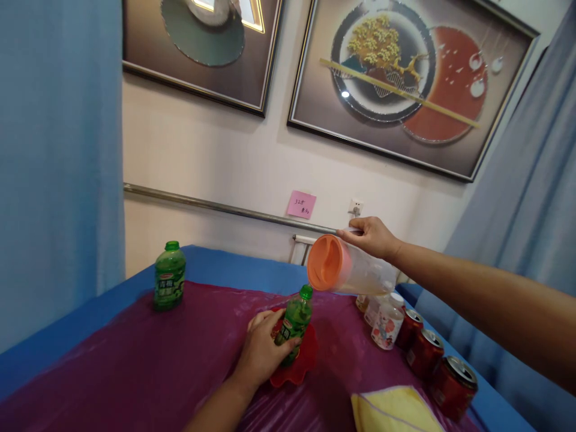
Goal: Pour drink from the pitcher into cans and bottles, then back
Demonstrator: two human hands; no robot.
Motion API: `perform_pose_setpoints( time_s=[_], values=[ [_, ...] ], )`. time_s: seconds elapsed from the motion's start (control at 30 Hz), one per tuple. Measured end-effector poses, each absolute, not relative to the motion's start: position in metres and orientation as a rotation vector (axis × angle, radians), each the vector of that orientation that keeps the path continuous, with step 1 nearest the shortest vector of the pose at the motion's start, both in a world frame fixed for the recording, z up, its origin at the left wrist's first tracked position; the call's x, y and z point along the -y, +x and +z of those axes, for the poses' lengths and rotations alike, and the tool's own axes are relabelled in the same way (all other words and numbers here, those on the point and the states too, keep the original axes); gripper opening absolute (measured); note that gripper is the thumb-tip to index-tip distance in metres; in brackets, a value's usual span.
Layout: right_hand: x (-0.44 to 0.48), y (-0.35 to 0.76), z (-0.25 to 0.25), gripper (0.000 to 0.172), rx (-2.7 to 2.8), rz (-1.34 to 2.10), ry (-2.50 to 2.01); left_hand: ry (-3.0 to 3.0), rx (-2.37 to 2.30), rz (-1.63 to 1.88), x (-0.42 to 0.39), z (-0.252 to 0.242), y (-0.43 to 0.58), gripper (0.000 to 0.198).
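My left hand (265,351) is wrapped round a green bottle (297,321), which stands with its mouth uncapped on a red scalloped dish (290,377). Above it, my right hand (372,236) grips the handle of a clear plastic pitcher (364,273). The pitcher lies tipped almost on its side, its orange lid (324,263) facing left. That lid is just over the bottle's mouth, and some pale liquid shows along the pitcher's lower wall. Whether any liquid is flowing out I cannot make out.
A second green bottle (170,277) stands at the far left of the purple table cover (135,360). On the right are a printed clear bottle (387,324) with others behind it and red cans (454,384). A yellow cloth (396,411) lies at the front.
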State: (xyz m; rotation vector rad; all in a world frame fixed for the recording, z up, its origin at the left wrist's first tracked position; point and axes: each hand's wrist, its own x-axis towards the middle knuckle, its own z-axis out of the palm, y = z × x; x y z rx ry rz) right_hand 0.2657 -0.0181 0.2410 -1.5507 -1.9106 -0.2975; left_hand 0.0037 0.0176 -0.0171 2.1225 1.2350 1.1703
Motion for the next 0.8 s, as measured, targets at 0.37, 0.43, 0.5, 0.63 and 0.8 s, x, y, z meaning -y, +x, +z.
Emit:
perform_pose_setpoints(
  time_s=[0.37, 0.43, 0.5, 0.63, 0.8],
  values=[
    [0.0178, 0.2656, 0.242, 0.057, 1.92, -0.322, -1.562, 2.117, -1.241, 1.14, -0.0147, -0.0126, 0.0034, 0.063],
    [0.0179, 0.2654, 0.242, 0.058, 1.918, -0.331, -1.556, 2.114, -1.237, 1.138, -0.0145, -0.0128, 0.0034, 0.063],
    [0.0178, 0.2653, 0.2418, 0.057, 1.912, -0.332, -1.551, 2.116, -1.231, 1.131, -0.0142, -0.0127, 0.0034, 0.064],
    [0.0175, 0.2655, 0.2414, 0.056, 1.915, -0.311, -1.545, 2.109, -1.247, 1.128, -0.014, -0.0122, 0.0034, 0.065],
    [0.0178, 0.2657, 0.2419, 0.054, 1.909, -0.307, -1.56, 2.111, -1.249, 1.129, -0.0142, -0.0122, 0.0037, 0.064]
  ],
)
